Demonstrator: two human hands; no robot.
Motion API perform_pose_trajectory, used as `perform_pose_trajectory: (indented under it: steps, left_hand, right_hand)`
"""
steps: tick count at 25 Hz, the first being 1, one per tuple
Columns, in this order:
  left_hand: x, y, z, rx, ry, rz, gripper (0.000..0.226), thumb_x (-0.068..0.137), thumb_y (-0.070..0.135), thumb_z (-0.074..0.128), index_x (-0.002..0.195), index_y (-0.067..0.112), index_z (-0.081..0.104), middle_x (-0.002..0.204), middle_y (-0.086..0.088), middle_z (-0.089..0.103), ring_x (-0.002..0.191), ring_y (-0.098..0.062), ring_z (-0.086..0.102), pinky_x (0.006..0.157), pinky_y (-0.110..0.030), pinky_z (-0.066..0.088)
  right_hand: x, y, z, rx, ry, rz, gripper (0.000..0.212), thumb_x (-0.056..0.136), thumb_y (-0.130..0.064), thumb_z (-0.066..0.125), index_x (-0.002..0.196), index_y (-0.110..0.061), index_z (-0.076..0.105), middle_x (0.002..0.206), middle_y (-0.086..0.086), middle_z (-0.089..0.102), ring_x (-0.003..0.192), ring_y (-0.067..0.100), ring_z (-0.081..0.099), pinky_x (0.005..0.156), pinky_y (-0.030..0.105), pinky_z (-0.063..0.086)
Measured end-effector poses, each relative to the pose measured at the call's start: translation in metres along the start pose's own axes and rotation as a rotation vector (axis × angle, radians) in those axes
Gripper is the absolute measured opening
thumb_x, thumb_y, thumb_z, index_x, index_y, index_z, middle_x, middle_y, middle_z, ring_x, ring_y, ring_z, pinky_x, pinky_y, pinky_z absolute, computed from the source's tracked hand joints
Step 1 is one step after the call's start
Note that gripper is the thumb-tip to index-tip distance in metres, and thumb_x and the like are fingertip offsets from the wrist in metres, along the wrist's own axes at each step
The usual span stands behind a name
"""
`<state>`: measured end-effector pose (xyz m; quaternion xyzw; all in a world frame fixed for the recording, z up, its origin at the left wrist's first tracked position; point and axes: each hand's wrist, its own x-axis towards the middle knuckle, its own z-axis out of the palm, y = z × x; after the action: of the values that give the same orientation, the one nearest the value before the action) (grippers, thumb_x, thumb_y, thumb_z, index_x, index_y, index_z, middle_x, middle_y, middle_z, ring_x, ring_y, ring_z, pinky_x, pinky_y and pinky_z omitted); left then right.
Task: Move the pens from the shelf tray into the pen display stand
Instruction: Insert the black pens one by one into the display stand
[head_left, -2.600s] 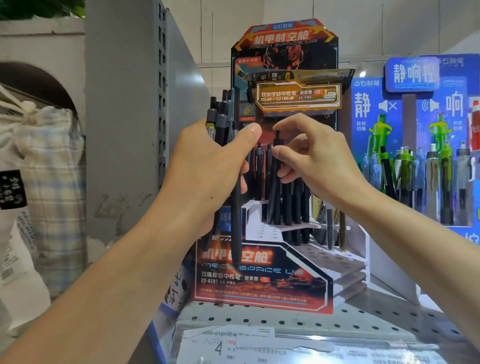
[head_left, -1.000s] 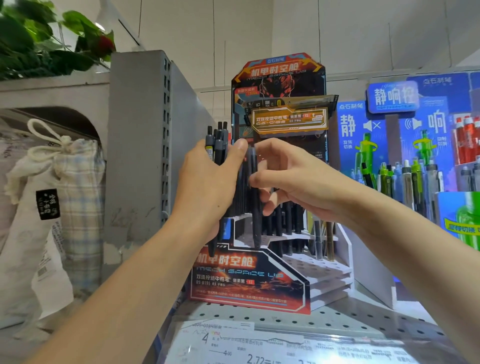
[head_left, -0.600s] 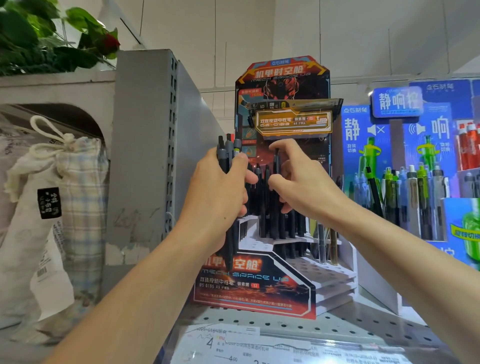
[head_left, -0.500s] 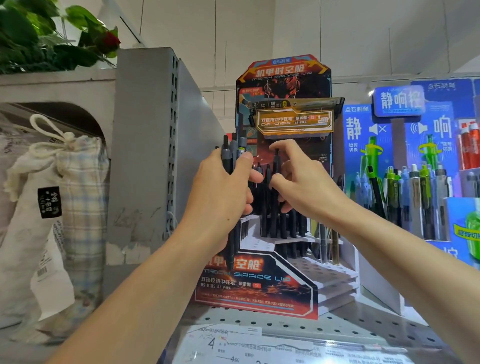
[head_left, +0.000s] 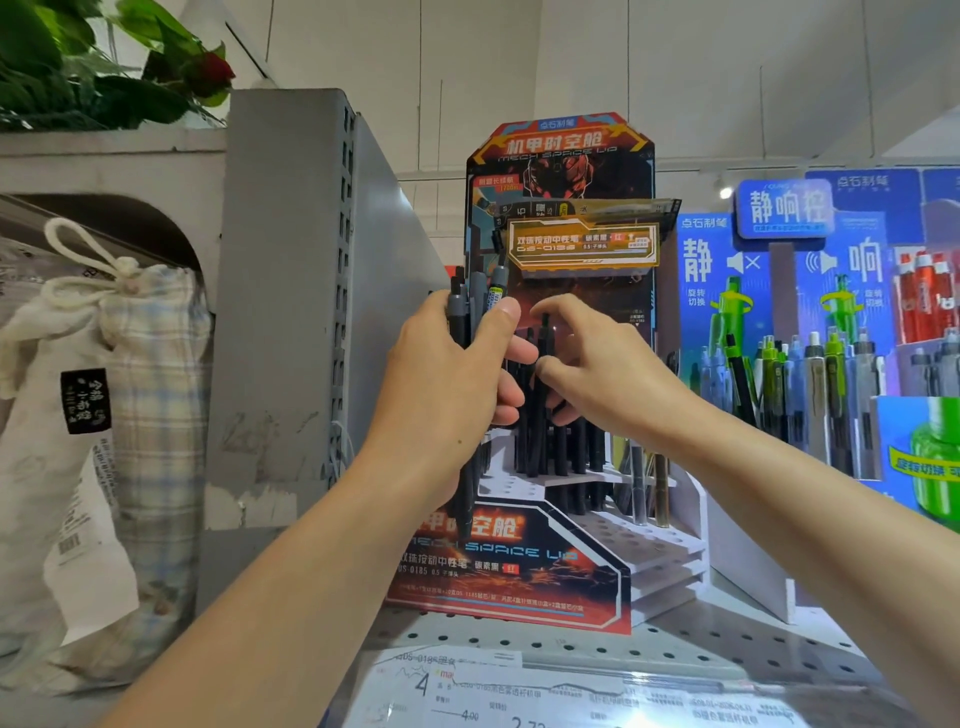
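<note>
Left hand (head_left: 447, 384) raised at chest height, fingers and thumb curled round a bundle of dark pens (head_left: 475, 312); clicker ends stick up above the fist, tips hang down below it in front of the stand's printed front panel. At least 4 barrels in the bundle, exact count not readable. Right hand (head_left: 602, 379) just beside the left, nearly touching it, index finger and thumb pinching a single black pen (head_left: 543, 364) near its top; the other fingers are loosely curled beneath. That pen stands about upright among the pens already in the stand, directly beyond the right fingertips; whether it is fully seated in its hole cannot be told, the lower end is hidden among other barrels. Pen display stand (head_left: 566, 519) sits straight ahead of both hands on the perforated shelf: upper tiers behind the hands hold a cluster of black pens, while the lower stepped tiers below the right wrist show many empty holes. A few pens also stand to the right of the cluster, below the right forearm. Shelf tray is not in view. Judgement: task partway, top rows largely filled, 1 pen being placed, the left-hand bundle still to go in, lower tiers open. Beyond the right arm, a blue display of green and grey pens (head_left: 810, 395).
</note>
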<state>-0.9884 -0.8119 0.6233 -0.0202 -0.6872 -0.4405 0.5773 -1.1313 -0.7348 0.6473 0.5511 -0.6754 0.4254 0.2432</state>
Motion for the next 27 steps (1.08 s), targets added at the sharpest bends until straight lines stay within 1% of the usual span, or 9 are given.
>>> perform_pose_trajectory:
  steps: [4,7,10,13,18,20,22,24,27]
  left_hand:
    - [-0.001,0.0,0.004,-0.043,0.011,-0.017,0.017,0.1,0.037,0.058,0.104,0.02,0.061,0.074,0.003,0.071,0.05,-0.006,0.058,0.051,-0.022,0.053]
    - [0.0,0.001,0.007,-0.085,0.003,-0.043,0.019,0.099,0.034,0.061,0.104,0.016,0.062,0.069,0.0,0.067,0.048,-0.008,0.057,0.053,-0.028,0.057]
    - [0.0,0.001,0.007,-0.096,-0.009,-0.052,0.019,0.099,0.033,0.061,0.102,0.015,0.063,0.069,-0.001,0.07,0.048,-0.011,0.06,0.058,-0.035,0.062]
    - [-0.001,0.001,0.006,-0.084,-0.001,-0.054,0.017,0.098,0.033,0.062,0.097,0.017,0.065,0.073,-0.003,0.074,0.053,-0.014,0.064,0.059,-0.035,0.063]
    - [-0.001,-0.001,0.012,-0.085,0.014,-0.08,0.016,0.097,0.03,0.065,0.099,0.014,0.064,0.069,-0.002,0.072,0.052,-0.013,0.062,0.054,-0.031,0.059]
    - [-0.002,-0.002,0.014,-0.066,0.005,-0.088,0.016,0.096,0.029,0.066,0.103,0.015,0.063,0.068,0.0,0.073,0.05,-0.01,0.06,0.05,-0.026,0.055]
    - [-0.003,-0.002,0.015,-0.055,0.002,-0.101,0.018,0.096,0.03,0.066,0.106,0.015,0.064,0.071,-0.001,0.074,0.051,-0.013,0.063,0.05,-0.026,0.055]
    - [-0.001,-0.002,0.015,-0.038,0.018,-0.114,0.022,0.097,0.032,0.063,0.105,0.011,0.066,0.073,-0.004,0.075,0.054,-0.018,0.07,0.053,-0.03,0.058]
    - [0.0,0.002,0.015,-0.039,0.029,-0.135,0.024,0.099,0.031,0.06,0.106,0.01,0.068,0.077,-0.007,0.077,0.059,-0.023,0.074,0.055,-0.033,0.061]
  right_hand:
    - [-0.003,-0.003,0.005,-0.035,-0.043,0.028,0.035,0.096,-0.005,0.052,0.128,-0.017,0.059,0.078,0.008,0.072,0.058,0.013,0.073,0.057,0.029,0.063]
    - [-0.004,-0.006,0.004,-0.081,-0.053,0.022,0.028,0.095,-0.006,0.055,0.12,-0.018,0.053,0.076,0.009,0.072,0.059,0.02,0.073,0.06,0.036,0.064]
    - [-0.005,-0.006,0.001,-0.088,-0.067,0.032,0.025,0.094,-0.007,0.059,0.116,-0.017,0.052,0.074,0.008,0.071,0.058,0.018,0.073,0.059,0.033,0.064]
    - [-0.006,-0.006,0.0,-0.116,-0.069,0.017,0.021,0.095,-0.009,0.061,0.112,-0.017,0.052,0.071,0.007,0.072,0.058,0.022,0.073,0.063,0.04,0.064]
    - [-0.009,-0.006,-0.001,-0.078,-0.118,0.0,0.027,0.096,-0.014,0.065,0.117,-0.019,0.049,0.076,0.008,0.07,0.062,0.022,0.072,0.059,0.038,0.063]
    - [-0.012,-0.006,-0.006,-0.096,-0.042,-0.031,0.029,0.096,-0.019,0.066,0.122,-0.021,0.053,0.081,0.005,0.068,0.067,0.022,0.07,0.063,0.038,0.063]
    - [-0.016,-0.008,-0.012,0.213,0.012,0.001,0.016,0.1,-0.02,0.06,0.115,-0.016,0.063,0.081,0.004,0.067,0.066,0.018,0.065,0.058,0.033,0.061]
    - [-0.021,-0.013,-0.015,0.67,-0.118,0.073,0.02,0.103,-0.024,0.055,0.1,-0.009,0.068,0.08,0.007,0.062,0.069,0.015,0.06,0.056,0.028,0.056]
    - [-0.025,-0.015,-0.014,0.827,-0.202,0.054,0.024,0.101,-0.032,0.058,0.099,-0.014,0.073,0.085,0.004,0.059,0.075,0.012,0.056,0.059,0.025,0.052]
